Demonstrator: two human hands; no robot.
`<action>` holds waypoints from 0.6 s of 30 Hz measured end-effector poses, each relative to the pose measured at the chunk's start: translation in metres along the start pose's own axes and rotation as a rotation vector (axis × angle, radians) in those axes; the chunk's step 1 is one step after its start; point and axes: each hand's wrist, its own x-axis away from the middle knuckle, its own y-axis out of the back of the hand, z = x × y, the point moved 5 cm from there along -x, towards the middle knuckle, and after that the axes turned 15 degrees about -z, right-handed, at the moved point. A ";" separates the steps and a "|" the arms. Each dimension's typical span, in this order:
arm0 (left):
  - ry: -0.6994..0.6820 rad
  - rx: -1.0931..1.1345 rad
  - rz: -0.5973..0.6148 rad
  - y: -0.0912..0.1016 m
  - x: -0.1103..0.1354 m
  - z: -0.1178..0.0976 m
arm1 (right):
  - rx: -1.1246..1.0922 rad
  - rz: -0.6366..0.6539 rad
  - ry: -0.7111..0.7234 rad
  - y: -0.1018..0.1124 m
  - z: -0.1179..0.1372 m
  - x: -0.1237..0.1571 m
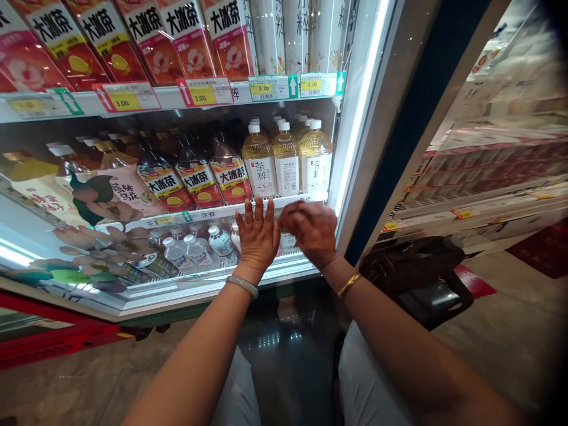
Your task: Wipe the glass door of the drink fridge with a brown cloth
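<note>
My left hand (257, 236) is stretched out in front of the lit drinks cooler, palm forward and fingers spread, holding nothing. Its fingertips come up to the shelf edge below the tea bottles (260, 160). Just to its right is my right hand (310, 231), blurred, with bent fingers turned toward the left hand. Whether anything is in it cannot be made out. Behind the hands stand clear water bottles (195, 251) on the lowest visible shelf, partly hidden. Bottles of dark iced tea (231, 174) line the shelf above, left of the pale tea.
Iced tea cartons (181, 41) fill the upper shelf over price tags (128, 97). A leaf-patterned decal (97, 195) covers the lower left glass. To the right are a cooler frame post (399, 130), a dark bag (417, 278) and more stocked shelves (488, 148). Red crates (53, 331) stand lower left.
</note>
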 end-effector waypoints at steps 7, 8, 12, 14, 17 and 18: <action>-0.078 0.015 0.050 0.011 0.004 0.002 | 0.089 -0.067 -0.152 0.008 -0.023 -0.011; -0.091 0.012 0.043 0.013 0.004 0.002 | 0.136 -0.111 -0.192 0.009 -0.027 -0.014; -0.111 0.009 0.035 0.016 0.005 0.003 | 0.069 -0.058 -0.083 -0.004 0.001 -0.005; -0.095 0.009 0.047 0.018 0.006 0.006 | -0.038 0.028 0.062 -0.011 0.026 0.004; -0.083 -0.005 0.064 0.024 0.007 0.013 | -0.115 0.047 0.149 -0.014 0.042 0.002; -0.080 -0.011 0.070 0.027 0.007 0.017 | -0.112 0.022 0.111 -0.013 0.039 -0.004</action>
